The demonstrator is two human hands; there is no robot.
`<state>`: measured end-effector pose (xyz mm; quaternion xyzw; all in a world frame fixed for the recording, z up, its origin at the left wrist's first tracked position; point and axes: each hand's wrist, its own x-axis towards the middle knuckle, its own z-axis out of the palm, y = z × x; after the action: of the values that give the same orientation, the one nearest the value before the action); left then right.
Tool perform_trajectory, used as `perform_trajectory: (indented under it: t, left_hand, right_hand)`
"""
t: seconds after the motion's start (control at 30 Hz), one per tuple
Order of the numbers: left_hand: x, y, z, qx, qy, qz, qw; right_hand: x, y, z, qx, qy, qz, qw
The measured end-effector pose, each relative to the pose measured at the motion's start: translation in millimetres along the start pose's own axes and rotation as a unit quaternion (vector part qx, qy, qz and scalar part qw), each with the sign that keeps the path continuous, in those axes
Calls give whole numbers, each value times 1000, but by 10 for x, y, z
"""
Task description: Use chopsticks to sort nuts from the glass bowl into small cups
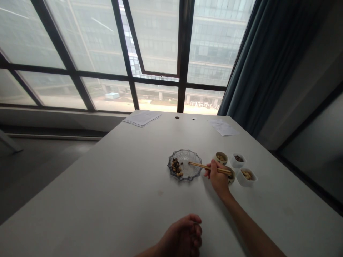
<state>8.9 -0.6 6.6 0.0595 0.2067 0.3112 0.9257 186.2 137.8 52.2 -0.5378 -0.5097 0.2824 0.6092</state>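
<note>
Wooden chopsticks (202,166) in right hand (217,175), tips over glass plate (190,155).

Center-right of frame: right hand (217,177) holds chopsticks (206,167) over glass plate (192,170). Left hand (184,235) bottom center, fingers curled. Papers (142,118) left of center, windows (91,43) above.

The left hand (183,235), right hand (218,178) and slender right forearm (246,221) are bare.

Nothing legible anywhere; 0 readable texts, labels, brands, numbers or signs, on any surface in view.
</note>
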Motion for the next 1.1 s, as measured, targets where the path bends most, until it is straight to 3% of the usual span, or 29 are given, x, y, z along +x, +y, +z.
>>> perform_trajectory:
  t: [0.37,0.73,1.1]
  left_hand:
    - [-12,-5,10,1,0,5,1000]
    - [3,-5,-12,2,5,3,1000]
    - [-7,-11,-12,2,6,4,1000]
  right_hand:
    - [78,-60,-88,23,-27,38,999]
    - [51,-27,-68,3,-8,2,1000]
    - [128,-68,-191,11,-73,30,997]
